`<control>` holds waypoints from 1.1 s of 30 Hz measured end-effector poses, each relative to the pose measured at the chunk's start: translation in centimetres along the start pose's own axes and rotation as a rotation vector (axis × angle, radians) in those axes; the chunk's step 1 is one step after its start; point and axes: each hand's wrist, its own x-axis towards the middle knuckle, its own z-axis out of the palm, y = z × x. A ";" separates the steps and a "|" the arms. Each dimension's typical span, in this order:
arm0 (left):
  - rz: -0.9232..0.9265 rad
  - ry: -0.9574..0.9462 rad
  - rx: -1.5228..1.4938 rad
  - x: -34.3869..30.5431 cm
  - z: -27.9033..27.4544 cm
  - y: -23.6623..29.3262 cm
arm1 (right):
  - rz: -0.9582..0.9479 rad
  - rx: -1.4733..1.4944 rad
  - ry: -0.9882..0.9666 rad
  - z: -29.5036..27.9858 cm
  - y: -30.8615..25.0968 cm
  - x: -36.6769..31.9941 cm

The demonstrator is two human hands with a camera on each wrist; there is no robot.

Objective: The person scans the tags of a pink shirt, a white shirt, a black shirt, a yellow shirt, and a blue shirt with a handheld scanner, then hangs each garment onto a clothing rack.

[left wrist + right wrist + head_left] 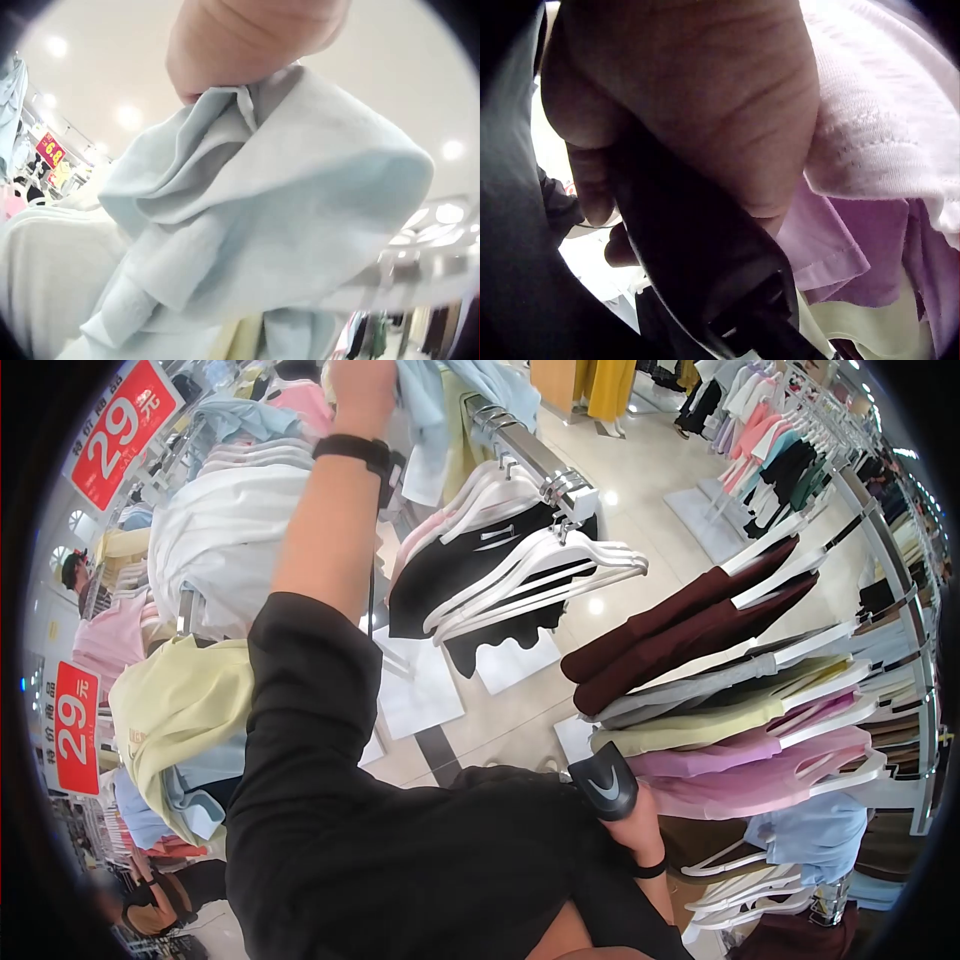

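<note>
My left hand (360, 400) is raised at the top of the head view, partly cut off by the frame edge. It grips a pale blue garment (315, 202), bunched in folds under the fingers in the left wrist view. Yellowish cloth (241, 337) shows below it. Low at my right side, my right hand (697, 97) has its fingers curled round a black padded strap (605, 780) with a grey swoosh. Webbing comes out of a slot at the pad's end in the right wrist view. Pink and purple tops (740, 770) hang beside this hand.
A metal rail (530, 455) with white hangers (540, 575) and a black garment (470, 550) stands ahead. White tops (215, 530) and a yellow top (185, 710) hang at left, near red price signs (125, 435). Dark red garments (680, 630) hang at right.
</note>
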 end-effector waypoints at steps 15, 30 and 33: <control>-0.232 -0.176 -1.054 -10.3 -12.1 24.2 | -0.228 0.136 -0.257 -0.9 0.1 3.7; -0.675 0.266 -0.239 -31.3 -11.0 30.0 | -0.731 0.102 -0.544 1.6 -2.8 7.3; -0.747 0.156 0.037 -33.4 -13.7 28.0 | -0.619 0.225 -0.474 1.7 -2.4 6.7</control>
